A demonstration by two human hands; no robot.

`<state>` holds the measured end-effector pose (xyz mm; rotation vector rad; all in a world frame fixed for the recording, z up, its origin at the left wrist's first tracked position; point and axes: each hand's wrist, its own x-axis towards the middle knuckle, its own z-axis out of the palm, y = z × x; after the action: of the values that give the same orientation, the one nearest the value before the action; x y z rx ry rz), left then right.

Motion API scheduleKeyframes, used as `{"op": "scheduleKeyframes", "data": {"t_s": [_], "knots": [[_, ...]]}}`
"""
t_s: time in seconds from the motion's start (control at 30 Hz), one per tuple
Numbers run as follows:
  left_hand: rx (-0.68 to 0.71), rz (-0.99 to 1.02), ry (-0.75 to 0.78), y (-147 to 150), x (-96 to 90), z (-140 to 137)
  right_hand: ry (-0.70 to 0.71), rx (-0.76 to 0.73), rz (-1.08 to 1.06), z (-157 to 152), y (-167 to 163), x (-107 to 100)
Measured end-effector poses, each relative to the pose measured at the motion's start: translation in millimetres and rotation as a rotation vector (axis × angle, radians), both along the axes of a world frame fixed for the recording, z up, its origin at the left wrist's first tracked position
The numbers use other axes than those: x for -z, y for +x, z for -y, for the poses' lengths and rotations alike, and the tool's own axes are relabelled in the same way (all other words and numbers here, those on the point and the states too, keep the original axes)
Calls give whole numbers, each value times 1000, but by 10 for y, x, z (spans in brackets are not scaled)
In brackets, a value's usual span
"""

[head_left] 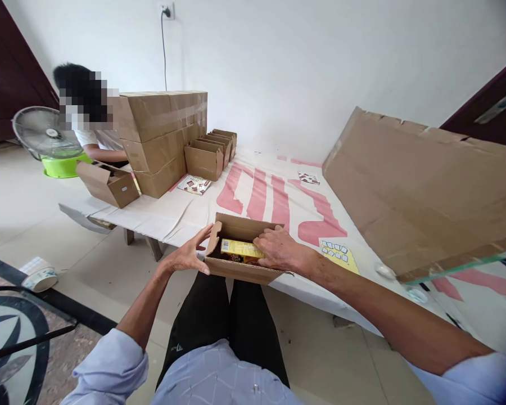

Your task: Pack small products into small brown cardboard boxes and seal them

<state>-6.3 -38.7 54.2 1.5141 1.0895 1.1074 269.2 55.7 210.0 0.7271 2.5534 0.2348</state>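
Note:
An open cardboard box [244, 273] sits at the table's near edge, in front of my lap. At its left end, my left hand [189, 252] holds the wall, fingers above and thumb below. My right hand [280, 247] reaches in from the right, its curled fingers on the right end of a yellow carton [238, 247]. Those fingertips are partly hidden. The carton lies inside the box with printing and a barcode on it; darker printing shows below its front edge.
Sealed cardboard boxes [164, 140] are stacked at the left, beside a row of open boxes [203, 161]. A co-worker [103, 140] sits behind the stack near another open box [113, 188]. A big cardboard sheet [425, 197] leans at the right. Flat printed packs [339, 254] lie about.

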Motion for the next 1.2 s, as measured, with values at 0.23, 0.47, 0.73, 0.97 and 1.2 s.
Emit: {"op": "scheduleKeyframes", "data": {"t_s": [0.23, 0.47, 0.73, 0.97, 1.2], "knots": [[-33, -53, 75, 266, 24, -90, -52, 45, -48, -74, 43, 60], [-96, -44, 70, 91, 93, -173, -279, 138, -657, -417, 414, -69], [-201, -84, 126, -334, 12, -830, -511, 344, -1441, -881, 1028, -306], [-211, -46, 48, -249, -12, -1535, -639, 525, -1511, -764, 1319, 69], [-182, -13, 108, 65, -101, -1904, -734, 618, -1463, -678, 1275, 511]]}}
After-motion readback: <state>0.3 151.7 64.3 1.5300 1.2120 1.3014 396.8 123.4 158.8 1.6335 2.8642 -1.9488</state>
